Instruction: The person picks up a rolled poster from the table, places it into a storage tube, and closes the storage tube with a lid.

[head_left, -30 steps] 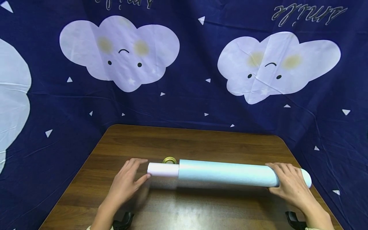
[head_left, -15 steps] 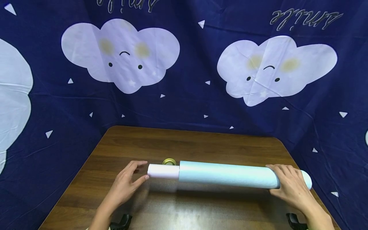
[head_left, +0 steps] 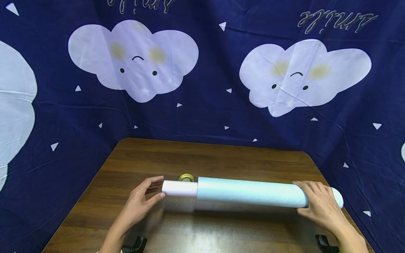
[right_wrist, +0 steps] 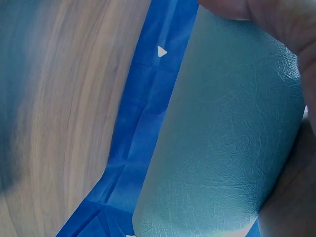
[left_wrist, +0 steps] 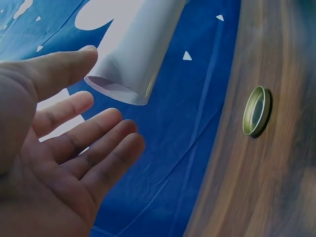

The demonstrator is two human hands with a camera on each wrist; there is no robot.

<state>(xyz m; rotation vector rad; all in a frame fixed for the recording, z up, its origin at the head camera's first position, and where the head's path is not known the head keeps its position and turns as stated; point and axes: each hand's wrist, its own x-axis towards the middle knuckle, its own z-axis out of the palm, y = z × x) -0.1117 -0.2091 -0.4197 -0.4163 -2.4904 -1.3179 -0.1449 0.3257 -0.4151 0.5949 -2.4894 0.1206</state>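
Observation:
A light blue roll (head_left: 250, 191) with a leathery, creased surface (right_wrist: 222, 118) lies level above the table, its shadow below it. From its left end sticks a narrower white tube (head_left: 179, 188), whose hollow mouth shows in the left wrist view. My right hand (head_left: 317, 200) grips the roll near its right end, fingers over the top and thumb on the near side. At the tube's mouth, my left hand (head_left: 137, 202) has its thumb tip at the rim; the other fingers (left_wrist: 106, 138) extend loosely, apart from the tube, with the palm bare.
Just behind the white tube, a gold-rimmed round lid (head_left: 186, 177) lies on the brown wooden table (head_left: 221, 153). A dark blue cloth (head_left: 209, 70) with white clouds and triangles hangs behind and around the table. Black wrist gear (head_left: 136, 244) shows near the left wrist.
The head view has tilted slightly, so everything sits a little lower. My left fingers have shifted slightly at the tube's mouth. The right hand and roll hold still.

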